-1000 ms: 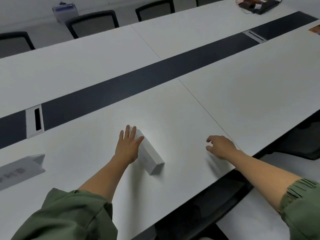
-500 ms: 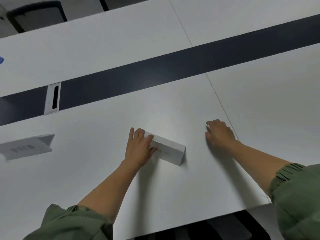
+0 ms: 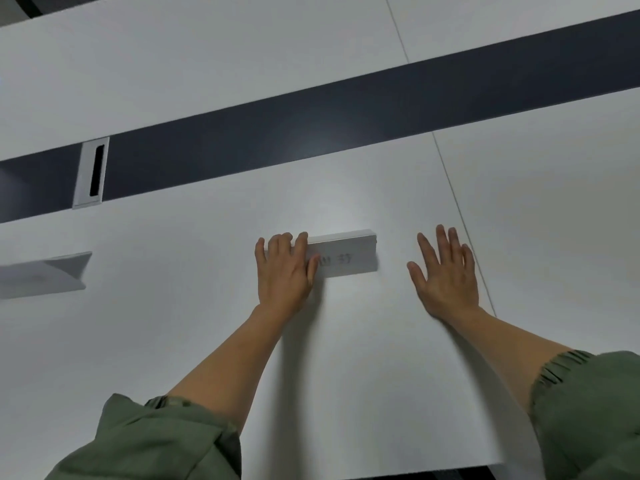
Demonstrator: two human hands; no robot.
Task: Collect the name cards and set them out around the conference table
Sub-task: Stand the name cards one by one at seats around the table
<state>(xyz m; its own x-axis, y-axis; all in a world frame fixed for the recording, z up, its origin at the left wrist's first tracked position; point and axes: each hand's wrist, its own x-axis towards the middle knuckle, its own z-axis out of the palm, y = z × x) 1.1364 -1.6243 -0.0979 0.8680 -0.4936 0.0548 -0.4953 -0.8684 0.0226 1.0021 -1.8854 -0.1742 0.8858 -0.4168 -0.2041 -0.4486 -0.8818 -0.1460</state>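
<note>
At the far left, a left name card (image 3: pixel 45 273) stands on the white table (image 3: pixel 173 323). It is a folded white card shaped like a little tent, and part of it is cut off by the edge of the view. Behind it, a grey cable slot (image 3: pixel 91 171) sits in the dark strip (image 3: pixel 311 133) that runs across the table.

Near the middle, the left hand (image 3: pixel 284 271) holds the middle name card (image 3: pixel 346 259). The fingers curl over the top edge at the card's left end, and the thumb presses on the front. This card stands upright on the table with its front facing the person. It has some dark writing on it, too blurry to read.

Just to the right of the card is the right hand (image 3: pixel 446 275). It is wide open, with its fingers straight and spread, low over the table. It does not touch the card. A thin seam (image 3: pixel 450 188) in the tabletop runs just past its fingers.

Both arms come out of green sleeves (image 3: pixel 156 441) at the bottom.
</note>
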